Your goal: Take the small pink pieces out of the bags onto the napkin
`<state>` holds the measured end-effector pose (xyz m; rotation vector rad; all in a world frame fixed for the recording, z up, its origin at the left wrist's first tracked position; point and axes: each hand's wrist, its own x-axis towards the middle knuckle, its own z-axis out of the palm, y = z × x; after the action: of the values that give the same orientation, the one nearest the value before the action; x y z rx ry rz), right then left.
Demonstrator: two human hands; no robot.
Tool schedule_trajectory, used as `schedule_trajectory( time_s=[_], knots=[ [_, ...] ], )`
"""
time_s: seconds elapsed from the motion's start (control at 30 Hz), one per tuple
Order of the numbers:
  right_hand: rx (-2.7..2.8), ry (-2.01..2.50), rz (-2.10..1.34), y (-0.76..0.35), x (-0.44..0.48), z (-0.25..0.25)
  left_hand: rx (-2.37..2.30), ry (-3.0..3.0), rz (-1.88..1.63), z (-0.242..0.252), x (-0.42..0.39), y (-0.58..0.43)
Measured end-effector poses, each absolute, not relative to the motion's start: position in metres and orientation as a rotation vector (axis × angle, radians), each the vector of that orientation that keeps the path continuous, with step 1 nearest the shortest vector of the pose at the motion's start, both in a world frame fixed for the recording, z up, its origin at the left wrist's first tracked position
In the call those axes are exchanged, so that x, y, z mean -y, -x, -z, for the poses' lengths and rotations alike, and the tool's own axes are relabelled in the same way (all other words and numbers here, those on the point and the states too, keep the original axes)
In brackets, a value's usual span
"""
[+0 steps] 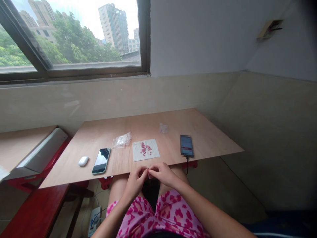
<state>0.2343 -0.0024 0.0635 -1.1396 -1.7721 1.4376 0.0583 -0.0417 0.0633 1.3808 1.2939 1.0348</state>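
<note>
Pink shorts (156, 215) beneath, left hand (135, 181) and right hand (162, 174) meet, fingertips pinching something unclear (149, 174).

Toward the left of the wooden desk (94, 145), a white earbud case (83, 161) lies just beside a black smartphone (101, 161), both near the front edge; a second phone (186, 145), its screen blurred, sits near the front right edge with a black cable (187, 167) hanging over it, and a power strip (94, 220) lies on the floor below
</note>
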Motion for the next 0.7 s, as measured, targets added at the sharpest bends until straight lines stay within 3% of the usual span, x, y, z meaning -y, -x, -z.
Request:
schedule_trajectory(
  time_s=[0.7],
  knots=[
    [1.775,1.136,-1.339,-0.232,0.003,-0.053,-1.328,-1.444,-1.038,-0.054,0.042,-0.057]
  ],
)
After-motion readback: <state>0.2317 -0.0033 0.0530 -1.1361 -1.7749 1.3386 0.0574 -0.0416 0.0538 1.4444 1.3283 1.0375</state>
